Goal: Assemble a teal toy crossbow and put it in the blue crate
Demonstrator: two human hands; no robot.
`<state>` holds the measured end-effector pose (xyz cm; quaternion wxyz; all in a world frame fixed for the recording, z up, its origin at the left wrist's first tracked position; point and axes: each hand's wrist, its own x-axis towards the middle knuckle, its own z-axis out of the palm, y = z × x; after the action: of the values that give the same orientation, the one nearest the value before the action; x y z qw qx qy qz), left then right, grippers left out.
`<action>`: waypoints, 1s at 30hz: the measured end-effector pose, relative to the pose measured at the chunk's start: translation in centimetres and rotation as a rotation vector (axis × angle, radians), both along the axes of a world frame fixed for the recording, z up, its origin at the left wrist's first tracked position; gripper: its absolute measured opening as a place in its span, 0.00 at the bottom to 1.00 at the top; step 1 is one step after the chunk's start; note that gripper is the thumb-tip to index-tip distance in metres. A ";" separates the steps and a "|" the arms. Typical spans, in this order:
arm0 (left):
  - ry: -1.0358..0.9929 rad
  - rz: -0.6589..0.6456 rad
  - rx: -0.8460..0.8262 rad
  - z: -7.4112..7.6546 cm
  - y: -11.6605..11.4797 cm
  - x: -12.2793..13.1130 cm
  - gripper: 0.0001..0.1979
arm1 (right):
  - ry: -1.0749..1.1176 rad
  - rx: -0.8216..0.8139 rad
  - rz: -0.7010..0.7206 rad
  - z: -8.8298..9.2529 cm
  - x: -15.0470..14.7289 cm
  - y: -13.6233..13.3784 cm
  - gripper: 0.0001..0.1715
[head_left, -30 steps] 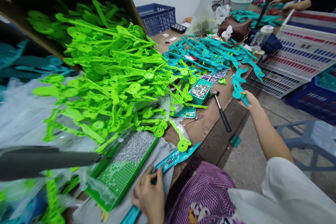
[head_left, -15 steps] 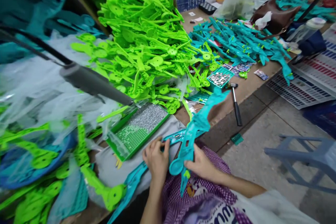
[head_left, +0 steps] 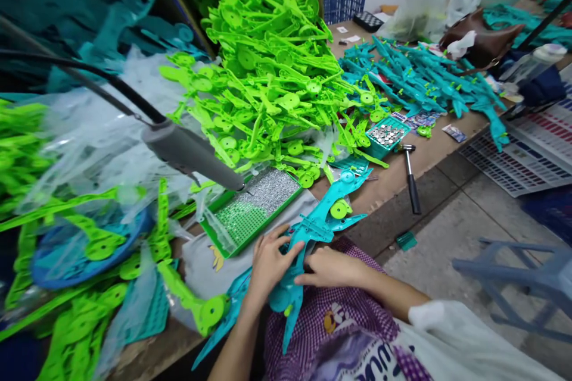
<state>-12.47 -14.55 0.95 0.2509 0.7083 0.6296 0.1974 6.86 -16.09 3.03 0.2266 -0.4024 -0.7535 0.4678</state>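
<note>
The teal part (head_left: 313,227) has dropped from upright to lie flat just right of the tray (head_left: 263,225). The left hand (head_left: 268,262) and right hand (head_left: 330,268) both clasp its lower end, fingers curled on it. A hammer (head_left: 411,175) lies farther right of the tray, with green parts (head_left: 277,83) behind it.

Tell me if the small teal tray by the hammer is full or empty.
Full: the small teal plastic tray is heaped with silvery metal pieces.
</note>
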 end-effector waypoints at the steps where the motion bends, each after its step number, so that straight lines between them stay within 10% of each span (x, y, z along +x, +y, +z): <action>1: -0.008 0.035 0.026 -0.4 -0.1 0.3 0.16 | -0.019 -0.003 0.029 1.3 1.7 0.6 0.16; 6: -0.042 0.118 0.117 -1.5 -0.5 1.0 0.17 | -0.220 0.308 -0.683 6.9 11.3 7.9 0.18; 13: -0.030 0.121 0.127 -1.6 -0.5 0.9 0.17 | -0.897 0.174 -0.332 3.9 12.3 20.5 0.02; 19: -0.018 0.115 0.121 -1.7 -0.6 0.9 0.16 | -0.826 0.232 -0.305 3.6 12.9 19.9 0.01; 25: -0.018 0.125 0.195 -1.8 -1.0 1.0 0.16 | -0.100 0.116 -0.419 4.0 16.0 15.6 0.11; 30: -0.016 0.115 0.216 -1.8 -1.2 1.3 0.15 | -0.137 0.261 -0.325 3.1 16.6 14.0 0.13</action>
<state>-11.17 -15.76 -0.81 0.1664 0.6921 0.6423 0.2841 23.47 -2.08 6.18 0.2974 -0.5169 -0.7465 0.2953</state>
